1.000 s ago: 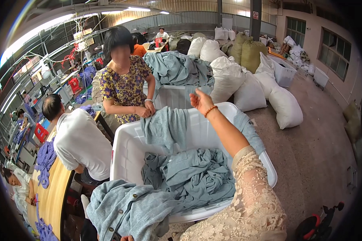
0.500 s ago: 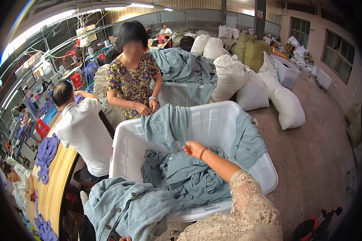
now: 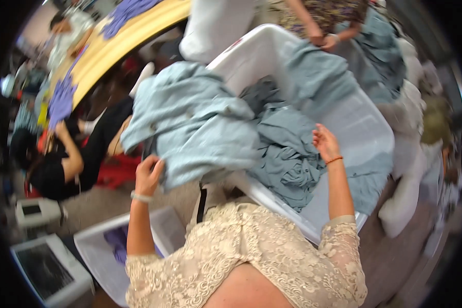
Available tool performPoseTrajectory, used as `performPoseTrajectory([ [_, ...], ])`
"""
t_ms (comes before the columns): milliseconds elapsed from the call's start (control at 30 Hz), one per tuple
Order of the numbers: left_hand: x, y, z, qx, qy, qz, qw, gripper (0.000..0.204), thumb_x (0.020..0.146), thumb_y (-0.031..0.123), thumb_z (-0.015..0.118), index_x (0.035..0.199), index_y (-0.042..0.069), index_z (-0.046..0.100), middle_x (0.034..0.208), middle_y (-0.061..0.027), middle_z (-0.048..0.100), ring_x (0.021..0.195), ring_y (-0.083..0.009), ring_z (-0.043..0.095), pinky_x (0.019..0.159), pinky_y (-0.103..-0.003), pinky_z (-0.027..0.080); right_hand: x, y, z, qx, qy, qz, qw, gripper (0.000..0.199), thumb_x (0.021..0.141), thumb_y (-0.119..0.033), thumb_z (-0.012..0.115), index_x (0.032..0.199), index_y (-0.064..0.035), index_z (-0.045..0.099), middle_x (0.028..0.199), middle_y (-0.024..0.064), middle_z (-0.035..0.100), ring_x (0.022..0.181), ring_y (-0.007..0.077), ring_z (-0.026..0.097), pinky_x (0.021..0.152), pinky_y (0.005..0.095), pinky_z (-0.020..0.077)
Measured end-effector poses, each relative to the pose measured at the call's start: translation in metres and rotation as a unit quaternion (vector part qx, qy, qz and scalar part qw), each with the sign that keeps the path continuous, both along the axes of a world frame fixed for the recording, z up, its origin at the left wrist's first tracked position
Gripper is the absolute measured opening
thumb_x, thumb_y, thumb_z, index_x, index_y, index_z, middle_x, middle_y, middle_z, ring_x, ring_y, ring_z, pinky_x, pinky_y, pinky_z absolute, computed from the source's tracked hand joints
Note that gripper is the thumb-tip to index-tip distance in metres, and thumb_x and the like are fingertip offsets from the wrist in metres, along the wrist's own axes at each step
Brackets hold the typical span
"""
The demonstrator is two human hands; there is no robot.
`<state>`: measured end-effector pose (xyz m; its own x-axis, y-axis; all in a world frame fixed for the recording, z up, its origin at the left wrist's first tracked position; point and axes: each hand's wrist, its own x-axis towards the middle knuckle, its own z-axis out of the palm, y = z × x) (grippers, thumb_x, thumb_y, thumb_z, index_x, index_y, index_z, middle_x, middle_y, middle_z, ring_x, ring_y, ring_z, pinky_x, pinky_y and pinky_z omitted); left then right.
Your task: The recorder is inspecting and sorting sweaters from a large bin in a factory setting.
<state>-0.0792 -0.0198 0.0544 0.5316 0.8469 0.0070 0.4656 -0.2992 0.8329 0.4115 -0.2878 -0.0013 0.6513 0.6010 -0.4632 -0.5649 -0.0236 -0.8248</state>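
A big white plastic bin [image 3: 367,131] holds a heap of grey-blue garments [image 3: 287,154]. A lighter blue garment [image 3: 200,123] hangs over the bin's near left rim. My left hand [image 3: 149,175], with a pale bracelet on the wrist, grips that garment's lower edge. My right hand [image 3: 326,143], with an orange wrist band, hovers over the heap in the bin with its fingers apart, holding nothing. Another blue garment [image 3: 313,72] is draped over the far side, where another person's hands [image 3: 323,38] rest.
A person in black [image 3: 61,169] sits low at the left beside a yellow table [image 3: 123,36] carrying purple cloth pieces [image 3: 61,97]. A smaller white bin [image 3: 102,251] and a grey box [image 3: 46,267] stand at lower left. White sacks [image 3: 410,205] lie at the right.
The view has swung down and tilted. My right hand came down from a raised position to just above the heap. My left hand has come into view, gripping the light blue garment.
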Motion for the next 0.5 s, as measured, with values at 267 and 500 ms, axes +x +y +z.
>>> performPoseTrajectory([
  [267,-0.03,-0.023,-0.006,-0.165,-0.113,0.025,0.979,0.021,0.089,0.018,0.058,0.08,0.0,0.058,0.067,0.008,0.046,0.064,-0.002,0.038,0.055,-0.019,0.031,-0.129,0.107,0.076,-0.023,-0.227,0.283,0.932,0.023,0.09,-0.019,0.054,0.105,-0.0039,0.063,0.089,0.0041,0.066,0.058,0.0021,0.052,0.05,0.0162,0.0424],
  [500,-0.04,-0.028,0.013,-0.163,-0.162,0.002,0.973,0.019,0.091,0.017,0.056,0.082,0.001,0.057,0.069,0.0083,0.045,0.065,-0.0017,0.036,0.057,-0.018,0.03,-0.264,0.17,0.098,0.159,-0.545,0.452,0.688,0.019,0.079,-0.014,0.066,0.096,-0.0064,0.065,0.085,0.0057,0.063,0.073,0.0161,0.057,0.063,0.0285,0.0462],
])
